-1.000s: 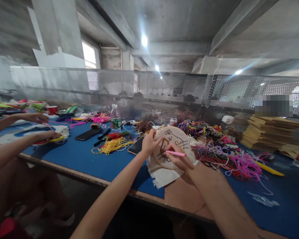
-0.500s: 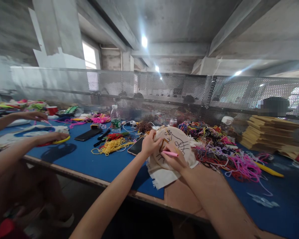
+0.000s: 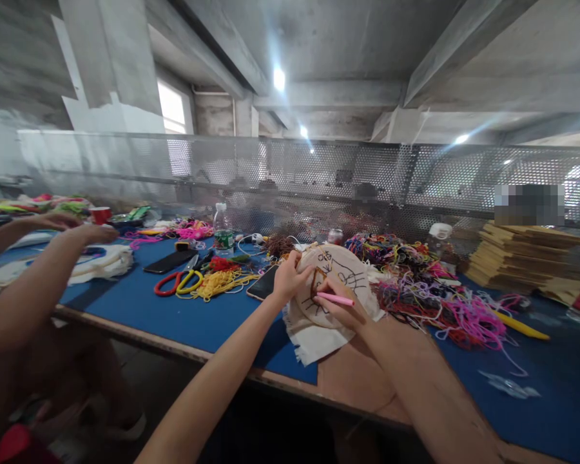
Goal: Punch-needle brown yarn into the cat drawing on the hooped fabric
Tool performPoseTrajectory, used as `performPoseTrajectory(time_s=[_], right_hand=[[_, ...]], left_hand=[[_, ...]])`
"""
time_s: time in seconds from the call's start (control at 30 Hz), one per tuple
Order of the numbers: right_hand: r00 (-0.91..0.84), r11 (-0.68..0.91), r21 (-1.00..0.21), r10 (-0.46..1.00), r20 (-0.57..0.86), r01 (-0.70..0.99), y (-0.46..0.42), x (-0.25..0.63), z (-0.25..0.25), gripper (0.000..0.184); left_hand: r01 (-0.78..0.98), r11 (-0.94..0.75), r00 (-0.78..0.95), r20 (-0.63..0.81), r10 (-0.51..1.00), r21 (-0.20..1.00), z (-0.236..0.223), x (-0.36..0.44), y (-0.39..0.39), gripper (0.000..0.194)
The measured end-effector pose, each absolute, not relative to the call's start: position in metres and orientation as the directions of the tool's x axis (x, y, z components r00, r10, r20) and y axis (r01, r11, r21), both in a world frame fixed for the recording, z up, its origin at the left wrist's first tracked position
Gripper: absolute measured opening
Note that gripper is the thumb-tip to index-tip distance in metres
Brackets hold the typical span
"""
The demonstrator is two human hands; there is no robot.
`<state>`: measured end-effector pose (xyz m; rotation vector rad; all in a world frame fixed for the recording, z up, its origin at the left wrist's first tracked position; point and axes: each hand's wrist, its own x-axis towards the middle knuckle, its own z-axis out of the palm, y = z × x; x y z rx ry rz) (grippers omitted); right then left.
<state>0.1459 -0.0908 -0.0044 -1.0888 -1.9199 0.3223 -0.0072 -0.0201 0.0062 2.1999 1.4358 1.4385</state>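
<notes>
A round embroidery hoop stretches cream cloth with frayed edges, tilted up from the table edge. Black drawn lines cross the cloth, and a patch of brown yarn stitching lies near its left side. My left hand grips the hoop's left rim, thumb over the cloth. In my right hand is a pink-handled punch needle, its tip end close to the brown stitching and hidden by my fingers.
Scissors, yellow yarn and phones lie to the left; a bottle stands behind. Tangled yarn and stacked brown cardboard are on the right. At far left a co-worker's hands are over another hoop.
The co-worker's hand has put the red and yellow scissors down beside the yellow yarn and drawn back. My right hand and the punch needle have shifted slightly; my left hand keeps its hold.
</notes>
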Motion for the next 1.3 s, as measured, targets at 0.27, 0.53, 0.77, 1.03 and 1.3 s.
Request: performPoseTrajectory(time_s=[0.27,0.53,0.77,1.03,1.3], right_hand=[[-0.262,0.571,-0.623,0.813,0.520,0.535,-0.097,0.149,0.003,0.004],[-0.265,0.573,-0.627,0.813,0.519,0.528,-0.099,0.149,0.006,0.005],[-0.288,0.567,-0.593,0.815,0.502,0.571,-0.100,0.149,0.005,0.004],[-0.331,0.597,-0.408,0.763,0.555,0.691,-0.090,0.138,-0.006,0.009],[-0.322,0.599,-0.423,0.762,0.561,0.680,-0.086,0.135,-0.004,0.009]], left_hand=[[0.619,-0.557,0.098,0.650,0.754,0.553,0.006,-0.008,-0.021,0.027],[0.629,-0.556,0.098,0.654,0.751,0.544,0.005,-0.009,-0.019,0.028],[0.625,-0.555,0.102,0.647,0.755,0.549,0.004,-0.009,-0.018,0.028],[0.623,-0.563,0.098,0.659,0.746,0.544,0.006,-0.008,-0.022,0.026],[0.605,-0.558,0.084,0.651,0.754,0.569,0.004,-0.008,-0.018,0.026]])
